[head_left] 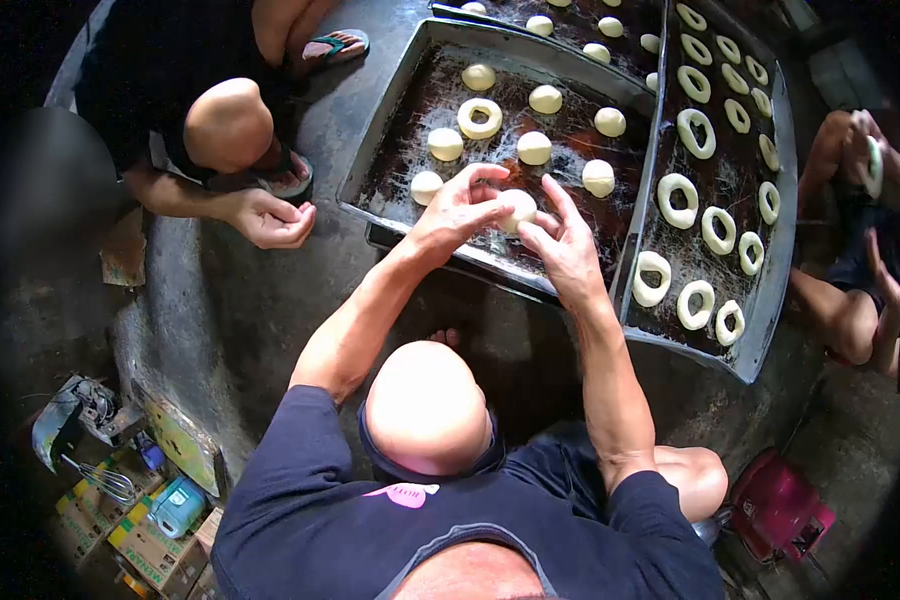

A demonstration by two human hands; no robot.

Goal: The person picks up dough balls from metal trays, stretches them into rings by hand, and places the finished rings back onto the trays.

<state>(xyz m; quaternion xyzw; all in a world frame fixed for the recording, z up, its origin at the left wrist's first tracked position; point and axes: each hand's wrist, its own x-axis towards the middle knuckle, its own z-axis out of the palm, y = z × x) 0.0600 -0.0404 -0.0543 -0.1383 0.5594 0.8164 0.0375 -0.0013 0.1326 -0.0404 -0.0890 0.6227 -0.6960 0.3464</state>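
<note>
Between my two hands is a pale dough ball (517, 211), over the near edge of a dark metal tray (370, 190). My left hand (462, 215) has its fingers curled against the ball's left side. On the right side, the thumb and fingers of my right hand (567, 243) hold the same ball. Several round dough balls lie on the tray beyond, among them one (534, 148) just above my hands. One dough ring (480, 118) sits in that tray too.
A second tray (760, 340) on the right holds several dough rings (695, 304). Another tray with dough balls (597, 52) is at the top. One person's hand (275, 220) is at the left; another person holds a dough ring (875, 165) at the right. Cardboard boxes (148, 548) stand lower left.
</note>
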